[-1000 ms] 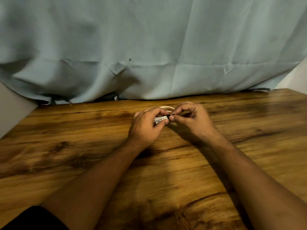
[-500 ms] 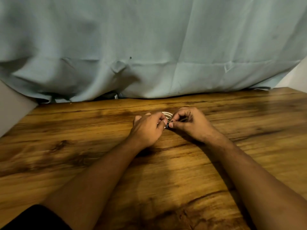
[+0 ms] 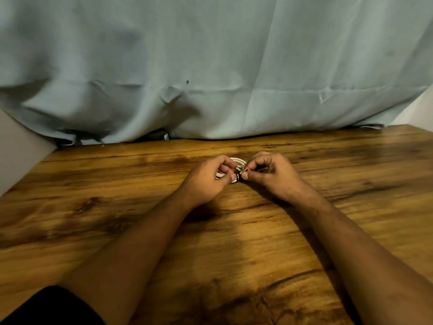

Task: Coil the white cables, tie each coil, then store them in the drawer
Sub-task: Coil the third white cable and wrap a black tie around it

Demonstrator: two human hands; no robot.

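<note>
A small coil of white cable lies on the wooden table between my two hands, mostly hidden by my fingers. My left hand curls its fingers around the coil's left side, thumb tip at the front. My right hand pinches a thin dark tie at the coil's front edge, thumb and forefinger pressed together. The two thumbs almost touch. No drawer is in view.
A pale blue curtain hangs along the table's far edge. A light wall panel stands at the left, another light surface at the far right. Bare wood stretches to both sides of my forearms.
The coil has gone from held slightly up to lying lower, near the table. Both hands have dropped with it and stay pinched together at its front.
</note>
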